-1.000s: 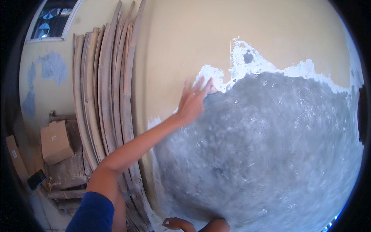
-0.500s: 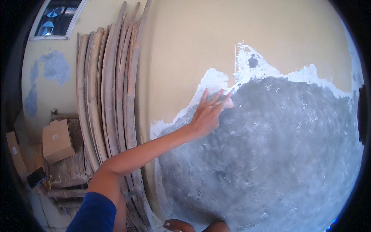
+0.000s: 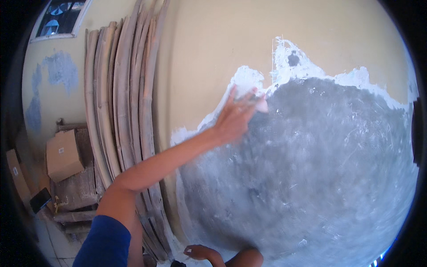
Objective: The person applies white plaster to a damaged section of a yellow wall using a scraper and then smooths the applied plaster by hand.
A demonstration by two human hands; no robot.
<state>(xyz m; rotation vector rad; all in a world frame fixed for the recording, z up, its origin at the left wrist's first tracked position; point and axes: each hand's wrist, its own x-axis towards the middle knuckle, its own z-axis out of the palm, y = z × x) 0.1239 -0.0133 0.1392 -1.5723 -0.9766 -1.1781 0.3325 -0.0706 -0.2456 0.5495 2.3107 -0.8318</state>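
Note:
My left hand [image 3: 235,111] reaches to the wall, blurred, its fingers over a small pale pinkish piece [image 3: 261,105] that it holds against the ragged border between white filler [image 3: 291,51] and the grey plastered patch [image 3: 311,169]. Above that border the wall [image 3: 213,40] is cream paint. Low in the picture, my right hand [image 3: 198,251] hangs with bent fingers near my knee; whether anything is inside them I cannot make out.
Long bamboo poles [image 3: 124,102] lean against the wall to the left. Behind them are a cardboard box [image 3: 62,155] on a wooden piece, a second carton [image 3: 18,175], a dark phone-like object [image 3: 40,200] and, higher up, a window [image 3: 58,20].
My left hand shifted right along the white border between the first two frames, then slightly up and left with the shifting view. The right hand stays low.

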